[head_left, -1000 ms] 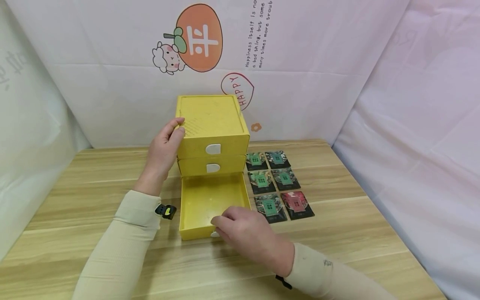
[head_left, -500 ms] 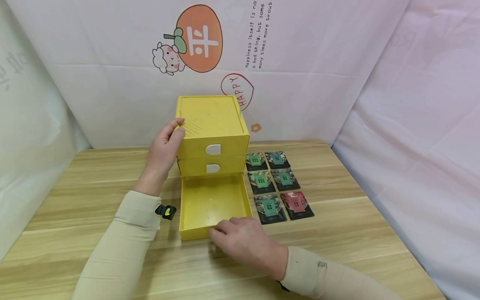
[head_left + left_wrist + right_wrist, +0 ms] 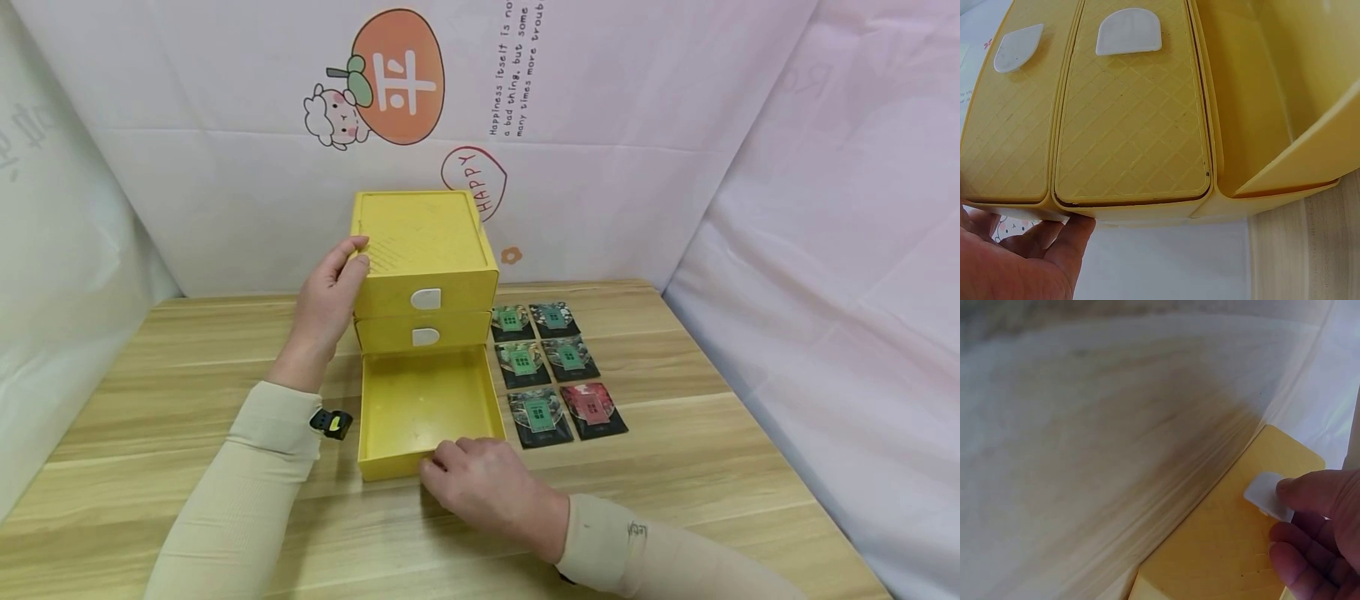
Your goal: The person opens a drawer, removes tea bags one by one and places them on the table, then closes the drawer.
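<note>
A yellow drawer cabinet [image 3: 420, 233] stands on the table, with two upper drawers closed and the bottom drawer [image 3: 420, 408] pulled out, nothing lying inside it. Against the cabinet's left side near the top rests my left hand [image 3: 322, 304], its fingertips at the upper edge; the left wrist view shows these fingers [image 3: 1072, 244] touching the side wall. At the front of the bottom drawer, my right hand [image 3: 491, 487] pinches its white handle [image 3: 1266, 494], thumb on top and fingers beneath. The head view hides that handle behind the hand.
To the cabinet's right, several dark square packets [image 3: 540, 417] lie flat in two columns, one with a red label [image 3: 592, 408]. A printed white cloth [image 3: 600, 200] hangs behind the wooden table [image 3: 675, 492].
My right hand has dropped slightly from above the bottom drawer's front edge onto its handle, covering it. The drawer and my left hand have stayed in place.
</note>
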`<action>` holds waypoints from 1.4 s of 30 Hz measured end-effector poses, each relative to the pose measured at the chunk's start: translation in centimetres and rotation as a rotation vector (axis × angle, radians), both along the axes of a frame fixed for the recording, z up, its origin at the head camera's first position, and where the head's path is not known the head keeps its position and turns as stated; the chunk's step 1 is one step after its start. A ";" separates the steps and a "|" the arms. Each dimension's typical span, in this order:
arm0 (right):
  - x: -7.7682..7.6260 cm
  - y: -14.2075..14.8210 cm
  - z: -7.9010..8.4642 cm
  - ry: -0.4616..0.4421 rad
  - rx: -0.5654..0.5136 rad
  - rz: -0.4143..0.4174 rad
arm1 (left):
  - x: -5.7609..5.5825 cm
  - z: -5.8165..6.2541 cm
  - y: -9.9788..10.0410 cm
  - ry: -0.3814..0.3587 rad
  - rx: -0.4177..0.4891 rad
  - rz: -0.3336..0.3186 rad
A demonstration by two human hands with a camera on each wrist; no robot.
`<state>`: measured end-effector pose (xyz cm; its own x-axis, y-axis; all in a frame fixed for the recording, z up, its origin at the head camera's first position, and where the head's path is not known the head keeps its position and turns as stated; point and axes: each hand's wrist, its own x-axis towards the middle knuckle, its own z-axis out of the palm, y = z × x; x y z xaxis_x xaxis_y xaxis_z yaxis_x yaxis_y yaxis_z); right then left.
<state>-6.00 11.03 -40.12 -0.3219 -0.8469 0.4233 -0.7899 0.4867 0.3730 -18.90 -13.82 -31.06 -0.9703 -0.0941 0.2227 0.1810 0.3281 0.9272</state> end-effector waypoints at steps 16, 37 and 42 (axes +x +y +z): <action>-1.0 -0.4 0.2 0.010 -0.006 -0.054 | -0.1 0.0 -0.1 0.004 -0.001 -0.005; -4.1 -1.8 0.5 0.007 0.021 -0.168 | 0.0 0.1 -0.2 0.001 0.006 -0.015; -4.7 -2.1 0.5 0.025 -0.012 -0.170 | 0.0 0.0 -0.2 0.001 0.006 -0.012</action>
